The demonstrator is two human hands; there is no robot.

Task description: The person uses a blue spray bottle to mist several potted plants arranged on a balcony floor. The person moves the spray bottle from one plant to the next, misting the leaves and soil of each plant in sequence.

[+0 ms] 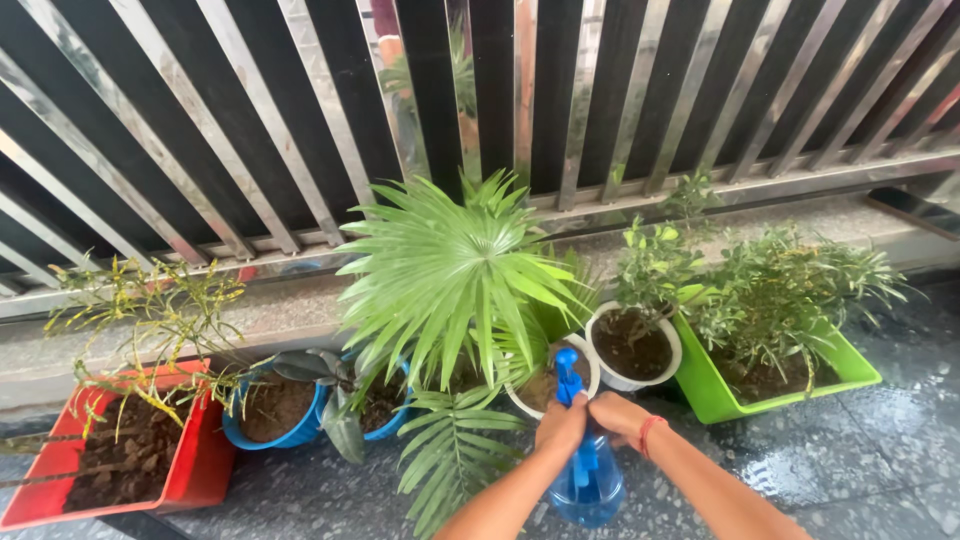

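Both hands meet low in the middle of the view, at about six o'clock. The left hand (562,425) is curled around the neck of a blue spray bottle (587,480), fingers wrapped tight on it just under the nozzle. The right hand (618,415) comes in from the five o'clock side and closes on the same neck from the other flank, knuckles touching the left hand; a red thread band (648,436) sits on that wrist. The bottle hangs upright between the two forearms, its clear blue body below the hands and its blue trigger head (566,372) rising above them toward twelve o'clock. Right at the nozzle stands a white round pot (588,372) holding a fan palm (450,270), whose fronds spread wide over the neighbouring pots. At two o'clock from the hands is another white pot (672,362) with dark soil and a small leafy shrub, and beyond it at three o'clock a bright green rectangular planter (700,390) full of bushy stems. At nine o'clock are two blue pots (260,438), then a red rectangular planter (200,460) with a thin yellow-green plant. All stand on a wet, dark speckled floor (860,450) before a concrete ledge and a slatted metal railing (250,130).
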